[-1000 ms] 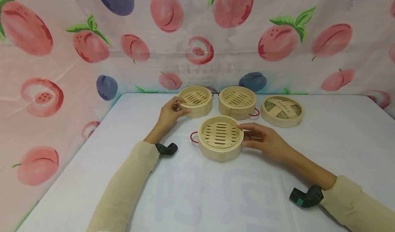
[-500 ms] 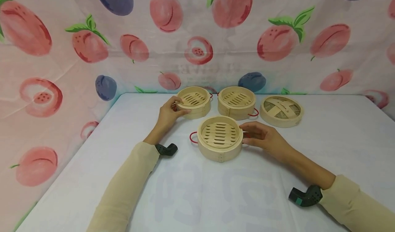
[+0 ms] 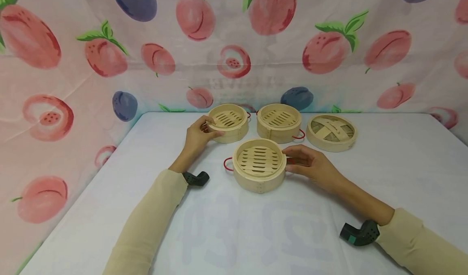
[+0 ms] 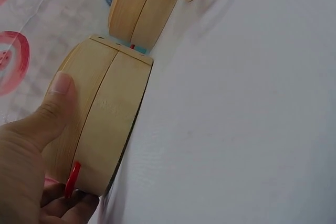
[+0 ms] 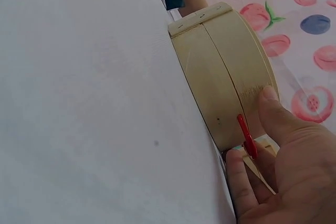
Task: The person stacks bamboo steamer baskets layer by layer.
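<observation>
In the head view, my left hand (image 3: 199, 135) grips the left side of a round bamboo steamer basket (image 3: 237, 135) at the back. Its thumb (image 4: 59, 95) lies along the basket wall, with fingers near a red handle (image 4: 73, 179). My right hand (image 3: 316, 166) holds the right side of a nearer steamer basket (image 3: 260, 181). The right thumb (image 5: 273, 109) presses on its wall, while other fingers curl by the red handle (image 5: 247, 135). Both baskets stand upright on the table, slatted bottoms showing through their open tops. Part of the left fingers is hidden behind the basket.
A third steamer basket (image 3: 278, 133) with red handles stands at the back, between the left basket and a woven bamboo lid (image 3: 330, 145). A white cloth covers the table (image 3: 234, 234). Behind it hangs a fruit-printed curtain (image 3: 270, 70).
The head view has shifted slightly. My right forefinger has slid a little outward on the near basket's rim. Both hands stay at their baskets, which have hardly moved.
</observation>
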Motion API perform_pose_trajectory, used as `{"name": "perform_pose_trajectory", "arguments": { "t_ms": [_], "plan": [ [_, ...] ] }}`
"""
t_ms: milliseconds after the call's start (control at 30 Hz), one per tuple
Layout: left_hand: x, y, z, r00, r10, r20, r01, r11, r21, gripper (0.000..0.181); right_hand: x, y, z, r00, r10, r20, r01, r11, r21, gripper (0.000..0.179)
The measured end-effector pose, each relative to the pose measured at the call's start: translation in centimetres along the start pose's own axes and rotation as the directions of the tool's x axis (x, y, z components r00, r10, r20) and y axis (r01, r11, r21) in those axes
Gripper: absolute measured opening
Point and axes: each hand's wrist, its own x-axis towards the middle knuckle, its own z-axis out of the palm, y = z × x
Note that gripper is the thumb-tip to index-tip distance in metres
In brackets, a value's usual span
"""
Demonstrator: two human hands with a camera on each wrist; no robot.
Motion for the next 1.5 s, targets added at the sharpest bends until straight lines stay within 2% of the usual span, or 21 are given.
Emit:
{"name": "perform_pose_trajectory", "arguments": {
  "t_ms": [100,333,467,767,1100,1500],
  "plan": [
    [-0.1,0.1,-0.1,1.000,-0.014,0.004,0.014,1.000,-0.004,0.045,0.0,0.0,0.1,1.000,0.002,-0.003,-0.002,1.000,0.001,0.047],
    [0.0,0.5,-0.7,1.000,-0.028,-0.005,0.028,0.997,-0.073,0.045,0.0,0.0,0.1,1.000,-0.002,-0.005,0.002,1.000,-0.001,0.046],
    [0.2,0.8,-1.0,1.000,-0.031,0.005,0.031,0.997,-0.072,0.045,0.0,-0.1,0.1,1.000,0.000,-0.005,0.000,1.000,0.002,0.045],
    [0.1,1.7,-1.8,1.000,0.011,0.015,-0.010,0.999,-0.049,0.046,0.0,0.0,0.1,1.000,-0.004,-0.001,0.004,1.000,0.010,0.045],
    [-0.1,3.0,-2.7,1.000,0.017,0.026,-0.013,0.989,-0.150,0.047,0.0,-0.2,0.0,1.000,-0.007,0.003,0.007,1.000,0.005,0.044],
    [-0.9,4.5,-3.1,0.998,0.027,0.056,-0.015,0.978,-0.206,0.047,0.0,-0.2,0.0,1.000,-0.005,0.004,0.005,1.000,0.003,0.045]
  ]
}}
